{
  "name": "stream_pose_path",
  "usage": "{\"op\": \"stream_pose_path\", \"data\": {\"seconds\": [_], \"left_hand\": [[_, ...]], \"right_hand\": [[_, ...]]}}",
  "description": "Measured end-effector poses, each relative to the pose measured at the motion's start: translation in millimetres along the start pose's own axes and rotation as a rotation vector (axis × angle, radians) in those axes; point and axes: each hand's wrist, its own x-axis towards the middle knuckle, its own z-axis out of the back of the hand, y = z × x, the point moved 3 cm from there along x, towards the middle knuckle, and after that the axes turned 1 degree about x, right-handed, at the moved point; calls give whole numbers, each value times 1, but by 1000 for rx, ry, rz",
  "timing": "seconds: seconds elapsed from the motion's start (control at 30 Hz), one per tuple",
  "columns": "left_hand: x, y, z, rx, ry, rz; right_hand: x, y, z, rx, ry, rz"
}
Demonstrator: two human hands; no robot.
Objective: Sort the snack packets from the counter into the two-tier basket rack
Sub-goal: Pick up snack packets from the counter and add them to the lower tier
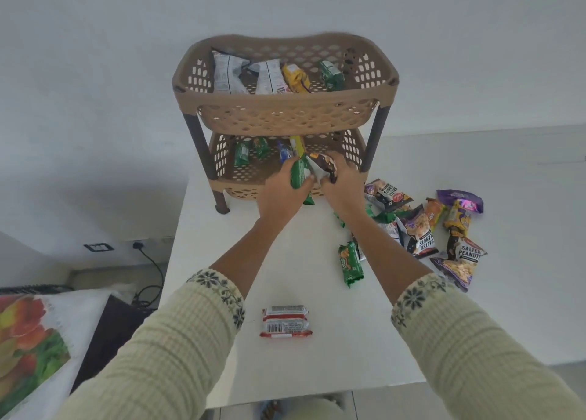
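A brown two-tier basket rack (285, 108) stands at the back of the white counter (304, 365). Its top tier holds several packets, among them white, yellow and green ones. Green, blue and yellow packets lie in the lower tier (222, 153). At the lower tier's front rim my left hand (279, 191) grips a green biscuit packet (298, 173). Beside it my right hand (341, 185) grips a dark brown packet (328, 164). A pile of snack packets (421, 229) lies at the right. A green packet (350, 262) and a red-and-white packet (285, 321) lie nearer me.
The counter's left edge drops to a floor with a wall socket (99, 247) and a black cable (152, 270). A cloth with a fruit print (31, 340) lies at the lower left. A pale wall stands behind the rack.
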Motion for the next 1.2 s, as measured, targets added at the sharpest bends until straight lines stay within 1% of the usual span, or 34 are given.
{"op": "stream_pose_path", "data": {"seconds": [0.13,0.23,0.33,0.4,0.47,0.57,0.63,0.73,0.77,0.83,0.9,1.0,1.13,1.2], "left_hand": [[20,9,-8,18,-21,57],[35,18,-13,49,-32,79],[50,24,-13,48,-52,98],[59,27,-14,76,-49,105],[65,31,-16,104,-42,118],[68,35,-21,94,-33,119],[68,32,-23,104,-22,119],[68,23,-25,112,19,130],[68,19,-26,116,39,141],[68,11,-27,141,68,152],[67,6,-28,174,84,150],[68,5,-31,196,103,165],[69,10,-35,204,109,165],[70,12,-36,205,111,170]], "right_hand": [[45,11,-19,47,36,-26],[83,4,-37,-47,65,-71],[115,-15,-58,-154,147,-179],[128,-31,-72,-192,211,-235],[137,-46,-80,-208,220,-255],[149,-55,-83,-152,210,-217],[150,-55,-82,-130,255,-146],[141,-55,-77,-66,336,-108],[137,-54,-73,-97,337,-84],[132,-51,-65,-254,321,-26],[130,-52,-61,-361,371,-3],[128,-57,-63,-391,525,-50],[136,-56,-73,-359,602,-33],[139,-56,-79,-368,670,-60]]}}
